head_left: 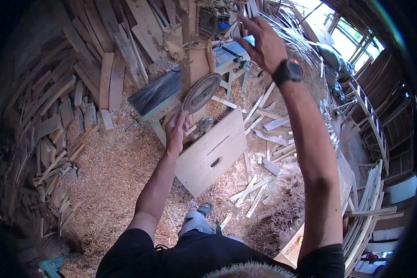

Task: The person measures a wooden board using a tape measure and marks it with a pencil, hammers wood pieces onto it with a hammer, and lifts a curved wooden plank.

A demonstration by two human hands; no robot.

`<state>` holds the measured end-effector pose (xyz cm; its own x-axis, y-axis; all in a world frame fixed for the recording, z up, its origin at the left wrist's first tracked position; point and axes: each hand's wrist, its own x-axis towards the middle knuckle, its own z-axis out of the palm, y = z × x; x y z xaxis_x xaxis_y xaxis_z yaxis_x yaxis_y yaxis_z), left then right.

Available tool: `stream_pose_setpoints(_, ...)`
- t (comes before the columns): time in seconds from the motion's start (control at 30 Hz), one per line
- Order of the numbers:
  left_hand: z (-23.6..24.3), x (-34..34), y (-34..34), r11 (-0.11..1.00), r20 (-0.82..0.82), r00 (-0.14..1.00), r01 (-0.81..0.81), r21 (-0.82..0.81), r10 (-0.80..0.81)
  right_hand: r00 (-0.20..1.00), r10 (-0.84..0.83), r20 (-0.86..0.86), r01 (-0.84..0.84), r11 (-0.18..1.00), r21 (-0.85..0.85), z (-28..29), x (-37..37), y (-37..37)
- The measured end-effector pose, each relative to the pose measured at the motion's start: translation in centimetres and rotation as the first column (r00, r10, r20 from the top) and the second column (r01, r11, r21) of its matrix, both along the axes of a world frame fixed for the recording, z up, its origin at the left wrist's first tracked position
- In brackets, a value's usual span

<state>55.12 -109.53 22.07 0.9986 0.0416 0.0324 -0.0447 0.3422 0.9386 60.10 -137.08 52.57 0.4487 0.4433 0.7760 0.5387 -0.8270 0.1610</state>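
A round toothed saw blade (201, 92) stands on edge in front of the wooden post (198, 55). My left hand (176, 129) is at its lower left edge with the fingers curled together. Whether they grip the blade or only come close to it, I cannot tell. High on the right, my right hand (263, 44) is raised with thumb and fingers apart, holding nothing. It is beside a dark switch box (213, 21) on the post. Below the blade, a pale wooden panel (213, 155) with a slot and an oval hole leans at a slant, partly hiding a metal machine part (204, 126).
A machine bench (155, 95) with a dark flat top stands behind the post. Stacked boards (109, 83) line the left side. Loose offcuts (252, 192) lie to the right of the panel. Wood shavings (111, 171) cover the floor. Long strips (368, 208) are piled at far right.
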Motion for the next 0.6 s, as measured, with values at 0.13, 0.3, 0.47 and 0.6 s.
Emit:
stream_pose_setpoints(0.13, 5.4, 2.1, -0.6, 0.992, 0.004, 1.000, -0.002, -0.126, 0.003, 0.997, 0.032, -0.065, -0.037, 0.996, -0.082, 1.7, 1.7, 1.1)
stream_pose_setpoints(0.3, 8.8, 4.4, -1.4, 0.990, 0.053, 0.998, -0.016, -0.137, 0.024, 0.997, -0.032, -0.075, 0.019, 0.985, -0.172, 2.8, 2.8, 1.4)
stream_pose_setpoints(0.47, 11.2, 6.8, -2.3, 0.973, 0.080, 0.993, -0.064, -0.221, 0.084, 0.998, -0.014, -0.067, 0.002, 0.985, -0.173, 3.6, 3.0, 1.2)
stream_pose_setpoints(0.6, 11.4, 7.8, -2.4, 0.956, 0.066, 0.991, -0.094, -0.277, 0.116, 0.992, 0.016, -0.124, -0.035, 0.987, -0.158, 3.6, 3.1, 1.4)
